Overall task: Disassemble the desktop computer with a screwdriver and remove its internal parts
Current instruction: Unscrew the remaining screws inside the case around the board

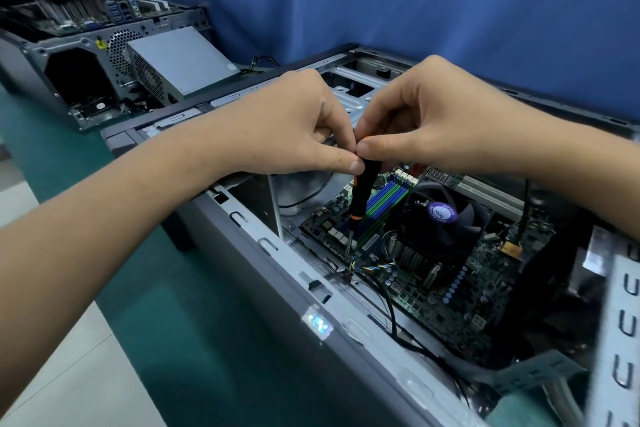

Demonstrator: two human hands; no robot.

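Observation:
An open grey desktop case (284,291) lies on its side on the green mat. Inside it sits the motherboard (460,288) with blue and green memory slots and a black CPU fan (446,215). A black-and-orange screwdriver (360,198) stands almost upright, its tip down at the board's near-left corner by a bundle of coloured wires. My left hand (294,125) and my right hand (440,121) meet above the case, both pinching the top of the screwdriver's handle.
A second opened computer case (69,62) stands at the back left with a grey power supply (183,59) leaning against it. A blue curtain hangs behind. Black cables (391,308) run along the case's near wall. The green mat (180,340) ends at the left, with pale floor beyond.

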